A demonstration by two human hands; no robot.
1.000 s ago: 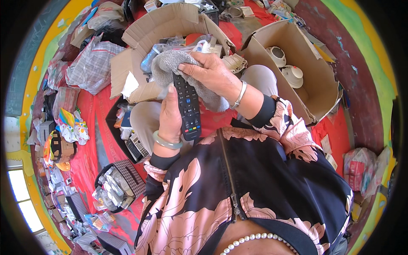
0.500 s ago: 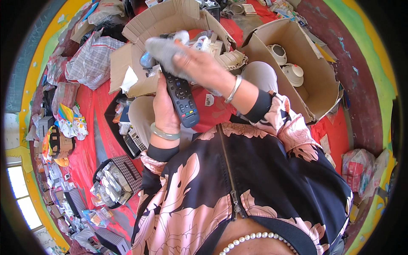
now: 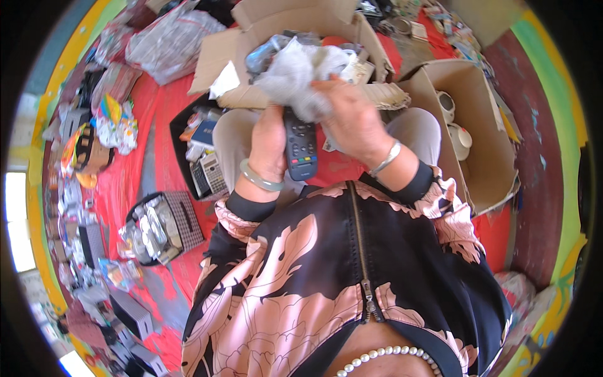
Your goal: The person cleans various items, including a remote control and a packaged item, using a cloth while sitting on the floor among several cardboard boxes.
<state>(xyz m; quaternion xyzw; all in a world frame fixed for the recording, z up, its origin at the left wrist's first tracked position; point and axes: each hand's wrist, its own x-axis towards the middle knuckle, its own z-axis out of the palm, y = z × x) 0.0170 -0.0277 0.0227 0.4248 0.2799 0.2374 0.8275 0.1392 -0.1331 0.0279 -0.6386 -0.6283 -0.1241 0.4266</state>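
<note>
My left hand (image 3: 269,141) is closed around a black remote control (image 3: 301,151), held upright in front of my lap with its coloured keys toward me. A grey-white cloth (image 3: 300,72) is bunched over the far end of the remote and hides it. My right hand (image 3: 352,116) grips the cloth from the right; its fingers are slightly blurred. Just beyond both hands stands an open cardboard box (image 3: 217,56) filled with mixed small items, among them a blue plastic piece (image 3: 265,55).
At right, a tall cardboard box (image 3: 493,151) holds white bowls (image 3: 460,141). Left of my knee stands a black bin (image 3: 182,135) with a calculator (image 3: 213,173). A checked fabric basket (image 3: 182,217) sits lower left. Bags and clutter line the far left on red sheeting (image 3: 147,135).
The cloth has shifted from lying flat under my right hand to bunched over the remote's far end. The remote is more upright, and the whole view has shifted.
</note>
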